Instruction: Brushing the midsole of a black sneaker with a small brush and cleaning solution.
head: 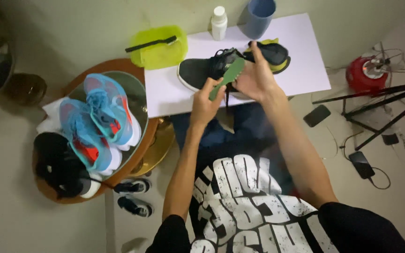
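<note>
Head view, both hands' grip closed on green insole (227, 76), left hand (206, 104), right hand (254, 77).

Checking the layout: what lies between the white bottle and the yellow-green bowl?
Nothing: in the head view, only bare floor separates the white bottle from the yellow-green bowl, which has a black brush across it.

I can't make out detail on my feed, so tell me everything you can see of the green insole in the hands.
The green insole is a thin, flat, foot-shaped piece, seemingly foam, plain green on the side shown. It is held in the air, slanting from lower left to upper right, above the black shoe on the white board. The left hand pinches its lower end; the right hand grips its upper part, hiding that end.
</note>
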